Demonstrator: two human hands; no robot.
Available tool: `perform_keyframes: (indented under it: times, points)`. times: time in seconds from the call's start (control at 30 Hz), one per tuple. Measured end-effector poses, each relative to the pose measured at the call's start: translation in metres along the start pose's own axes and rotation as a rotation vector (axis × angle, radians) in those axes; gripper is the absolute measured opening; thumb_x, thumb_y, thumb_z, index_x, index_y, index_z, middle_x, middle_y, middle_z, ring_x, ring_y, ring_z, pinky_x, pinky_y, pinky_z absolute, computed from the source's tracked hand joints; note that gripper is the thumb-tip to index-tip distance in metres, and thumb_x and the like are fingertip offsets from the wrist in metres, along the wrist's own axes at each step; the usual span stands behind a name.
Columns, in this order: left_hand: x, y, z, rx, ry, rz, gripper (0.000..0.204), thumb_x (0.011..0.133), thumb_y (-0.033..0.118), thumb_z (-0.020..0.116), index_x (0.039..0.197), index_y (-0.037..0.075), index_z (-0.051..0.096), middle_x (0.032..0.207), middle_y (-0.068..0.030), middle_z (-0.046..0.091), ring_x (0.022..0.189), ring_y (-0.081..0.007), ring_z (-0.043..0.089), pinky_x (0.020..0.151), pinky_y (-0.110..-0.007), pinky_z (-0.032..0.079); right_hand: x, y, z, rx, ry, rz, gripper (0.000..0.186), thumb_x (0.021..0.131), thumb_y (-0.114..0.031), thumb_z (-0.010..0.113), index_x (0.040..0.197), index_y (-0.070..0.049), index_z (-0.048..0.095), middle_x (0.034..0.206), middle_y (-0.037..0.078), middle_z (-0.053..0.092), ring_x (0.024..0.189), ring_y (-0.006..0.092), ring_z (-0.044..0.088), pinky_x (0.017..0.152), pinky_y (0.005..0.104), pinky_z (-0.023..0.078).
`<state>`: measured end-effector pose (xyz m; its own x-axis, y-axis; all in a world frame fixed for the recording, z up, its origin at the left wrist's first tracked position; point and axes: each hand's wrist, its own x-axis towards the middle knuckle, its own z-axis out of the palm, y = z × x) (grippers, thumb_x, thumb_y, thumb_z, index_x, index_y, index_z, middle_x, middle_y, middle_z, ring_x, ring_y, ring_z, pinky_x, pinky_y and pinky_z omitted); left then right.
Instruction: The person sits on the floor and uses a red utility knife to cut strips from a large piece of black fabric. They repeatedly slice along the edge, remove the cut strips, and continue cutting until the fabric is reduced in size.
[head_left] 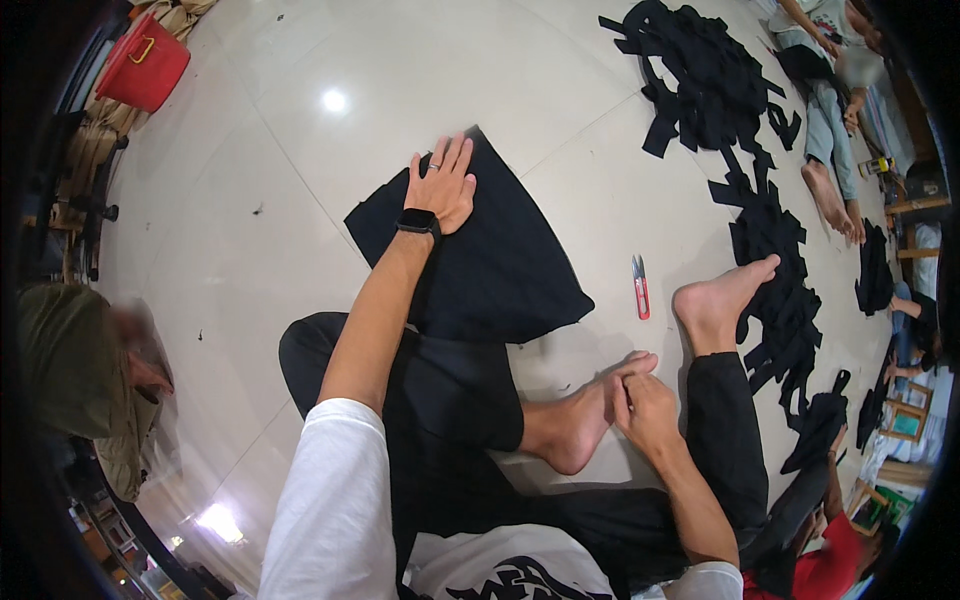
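Main piece: black cloth (490, 250), flat on the pale tiled floor (560, 130), just beyond the person's left knee; taken below as the centre of the dial.
Lie of cloth: roughly four-sided; long axis from between 10 and 11 o'clock to between 4 and 5; a sharp corner points to 12, a blunter one to 4.
Handling, judged by eye: light, soft, limp, not fragile; apt to slide on smooth tile. Best held at the 12 and 4 o'clock corners, its middle pressed flat.
Near edge: black against the black trousers (455, 385); whether cloth overlaps leg is hard to tell.
Left hand (443, 193): toward 11, palm down on the cloth; fingers extended, slightly apart, clamped on nothing. Dark watch (418, 222) at wrist.
Right hand (650, 412): between 4 and 5, off the cloth, by the toes of the left foot (580, 430); fingers curled, grip cannot be told.
Snips (642, 290): red-handled, between 3 and 4, apart from the cloth; blades to 12.
Black strips (705, 75): heaped at 2, trailing toward 4, past the right foot (715, 305).
Red tub (145, 65): at 10, well apart.
Co-worker (828, 130): seated between 2 and 3, legs outstretched.
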<state>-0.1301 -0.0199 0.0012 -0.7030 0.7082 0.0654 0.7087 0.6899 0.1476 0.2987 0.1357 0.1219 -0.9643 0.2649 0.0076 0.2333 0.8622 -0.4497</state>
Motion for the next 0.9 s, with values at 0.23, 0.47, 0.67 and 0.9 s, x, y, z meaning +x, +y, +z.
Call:
perform_keyframes:
  times: [0.23,0.47,0.67,0.9]
  points:
    - [0.001,-0.002,0.003,-0.014,0.018,0.003,0.063,0.107,0.033,0.042,0.165,0.012,0.031,0.173,-0.0072,0.029,0.160,-0.0285,0.026,0.125,-0.065,0.021,-0.068,0.013,-0.029,-0.013,-0.055,-0.017,0.017,0.086,-0.002,0.075,0.076,-0.003,0.061,0.070,0.014,0.059,0.063,0.0339,0.062,0.059,0.0443,0.051]
    - [0.001,-0.002,0.005,-0.001,0.057,0.017,0.060,0.106,0.032,0.043,0.163,0.012,0.036,0.172,-0.0073,0.031,0.159,-0.0278,0.029,0.125,-0.064,0.023,-0.119,0.021,-0.040,-0.014,-0.163,-0.007,0.018,0.084,0.000,0.075,0.072,-0.003,0.061,0.068,0.014,0.058,0.061,0.0340,0.062,0.059,0.0433,0.052]
    - [0.001,0.001,-0.003,0.035,-0.047,0.003,0.062,0.110,0.034,0.036,0.168,0.014,0.026,0.177,-0.0039,0.020,0.162,-0.0272,0.020,0.127,-0.064,0.019,-0.108,-0.002,-0.069,0.210,-0.495,-0.036,0.021,0.093,-0.013,0.069,0.076,0.000,0.068,0.073,0.016,0.068,0.068,0.0352,0.068,0.064,0.0443,0.054]
    - [0.000,0.001,0.000,0.051,-0.016,0.012,0.064,0.109,0.033,0.039,0.167,0.012,0.026,0.176,-0.0060,0.022,0.162,-0.0286,0.021,0.127,-0.065,0.020,0.016,-0.090,-0.022,1.067,-1.048,-0.200,0.040,0.111,-0.038,0.053,0.099,-0.005,0.075,0.076,0.012,0.073,0.071,0.0250,0.071,0.071,0.0450,0.052]
